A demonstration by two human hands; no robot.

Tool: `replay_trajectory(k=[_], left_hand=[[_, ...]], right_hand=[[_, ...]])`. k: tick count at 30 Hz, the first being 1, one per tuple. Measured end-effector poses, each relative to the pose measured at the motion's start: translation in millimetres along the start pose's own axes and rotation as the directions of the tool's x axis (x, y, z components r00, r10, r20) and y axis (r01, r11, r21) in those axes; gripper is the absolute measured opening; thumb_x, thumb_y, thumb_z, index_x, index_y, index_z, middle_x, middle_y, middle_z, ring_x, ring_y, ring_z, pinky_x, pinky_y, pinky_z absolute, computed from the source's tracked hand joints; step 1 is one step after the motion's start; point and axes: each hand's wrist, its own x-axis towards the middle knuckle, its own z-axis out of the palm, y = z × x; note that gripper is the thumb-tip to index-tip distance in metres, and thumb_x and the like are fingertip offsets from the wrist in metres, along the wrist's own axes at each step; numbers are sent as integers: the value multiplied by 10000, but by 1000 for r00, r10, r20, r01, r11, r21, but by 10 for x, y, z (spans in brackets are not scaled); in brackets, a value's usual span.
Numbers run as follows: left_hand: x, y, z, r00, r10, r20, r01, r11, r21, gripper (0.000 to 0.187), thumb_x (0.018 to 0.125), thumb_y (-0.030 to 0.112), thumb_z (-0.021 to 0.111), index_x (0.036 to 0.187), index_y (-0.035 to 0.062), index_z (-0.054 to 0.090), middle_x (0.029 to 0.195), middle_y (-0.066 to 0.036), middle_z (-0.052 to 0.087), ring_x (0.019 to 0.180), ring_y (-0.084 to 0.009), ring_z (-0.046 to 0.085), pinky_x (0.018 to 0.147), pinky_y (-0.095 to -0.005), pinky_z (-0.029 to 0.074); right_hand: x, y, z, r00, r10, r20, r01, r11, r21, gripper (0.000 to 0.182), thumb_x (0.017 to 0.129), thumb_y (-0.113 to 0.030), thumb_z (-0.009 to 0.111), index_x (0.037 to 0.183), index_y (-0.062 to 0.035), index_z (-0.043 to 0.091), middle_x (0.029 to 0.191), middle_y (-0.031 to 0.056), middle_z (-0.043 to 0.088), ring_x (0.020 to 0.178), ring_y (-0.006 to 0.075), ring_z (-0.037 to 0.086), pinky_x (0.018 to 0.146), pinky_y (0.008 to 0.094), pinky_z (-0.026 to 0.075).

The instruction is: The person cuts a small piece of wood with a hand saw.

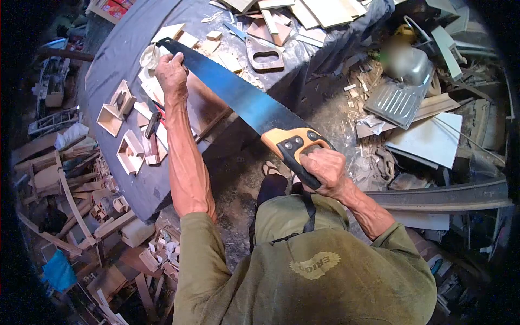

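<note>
R hand (325, 167): wrapped tight round handle of lg. saw (238, 98). L hand (172, 76): pinching blade nr tip. Blade crosses above table's (116, 65) near edge. 2nd saw (252, 49): nr R edge. Sm. wooden boxes (111, 123): by L edge. Boards (325, 12): twd far R corner.

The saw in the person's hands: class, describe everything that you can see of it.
The held saw has a broad, metal-looking, bluish blade with teeth along its upper edge in the picture, and a yellow-orange and black handle, apparently plastic, with round fasteners. It slants from upper left to lower right. The right hand has its grip around the handle; the left hand holds the blade near its tip. Whether the blade touches anything beneath is unclear.
</note>
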Motion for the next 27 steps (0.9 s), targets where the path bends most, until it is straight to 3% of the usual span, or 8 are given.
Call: replay_trajectory(k=[6, 15, 18, 19, 22, 24, 26, 27], left_hand=[[134, -188, 2, 999, -35, -8, 35, 999, 28, 116, 872, 60, 672, 841, -40, 621, 597, -15, 534, 453, -88, 476, 415, -256, 341], [141, 8, 71, 995, 91, -35, -77, 954, 289, 255, 840, 174, 696, 895, -73, 664, 641, -27, 594, 550, -107, 537, 520, -280, 434], [119, 122, 165, 998, 17, -66, -6, 986, 169, 254, 852, 179, 683, 890, -71, 668, 635, -33, 594, 536, -96, 523, 499, -274, 413], [51, 236, 192, 999, -46, -15, 47, 996, 76, 290, 908, 233, 678, 910, -55, 650, 650, -42, 596, 542, -92, 517, 499, -262, 411], [-296, 395, 273, 998, 50, 38, -47, 996, -73, 353, 1001, 333, 593, 1028, -17, 624, 723, -20, 574, 588, -88, 506, 531, -244, 428], [-668, 392, 298, 999, 18, 33, -18, 1000, 11, 408, 1032, 375, 526, 1070, -22, 611, 769, -49, 596, 637, -110, 520, 588, -258, 447], [-1005, 76, 277, 965, -81, 249, 90, 996, -23, 397, 1022, 369, 541, 1070, -19, 613, 879, -92, 643, 722, -154, 587, 653, -292, 494], [-1269, 58, 366, 912, -273, 305, 316, 944, -101, 375, 1010, 356, 569, 1088, -8, 610, 947, -113, 660, 771, -177, 616, 710, -304, 534]], right_hand=[[37, 14, -23, 999, -15, 46, 15, 1000, -14, 319, 654, -35, 708, 961, -13, 624, 659, 61, 503, 534, 243, 532, 497, 365, 422], [-26, 66, 135, 992, 37, -122, -30, 998, 59, 298, 638, 39, 705, 916, -16, 611, 661, 84, 556, 543, 261, 577, 513, 358, 450], [73, 11, 115, 969, 147, -197, -113, 978, 176, 297, 631, 68, 703, 901, -14, 608, 668, 103, 582, 552, 289, 597, 531, 358, 469], [154, -13, 85, 963, 142, -230, -103, 980, 172, 284, 661, 64, 693, 918, -14, 602, 687, 88, 612, 565, 234, 617, 549, 335, 483], [162, -165, 76, 843, 493, -216, -412, 849, 331, 262, 691, 52, 691, 923, -20, 593, 698, 58, 635, 617, 149, 633, 574, 304, 497], [194, -189, 92, 747, 638, -185, -482, 713, 509, 314, 743, 18, 681, 1029, -7, 555, 777, 39, 644, 647, 90, 599, 592, 258, 488], [270, -202, 117, 585, 800, -133, -525, 499, 689, 376, 768, 5, 684, 1107, 12, 521, 816, 45, 642, 676, 97, 612, 630, 246, 504], [307, -140, 121, 604, 789, -113, -461, 461, 758, 418, 800, -17, 650, 1179, 19, 478, 862, 48, 626, 683, 96, 586, 618, 242, 491]])
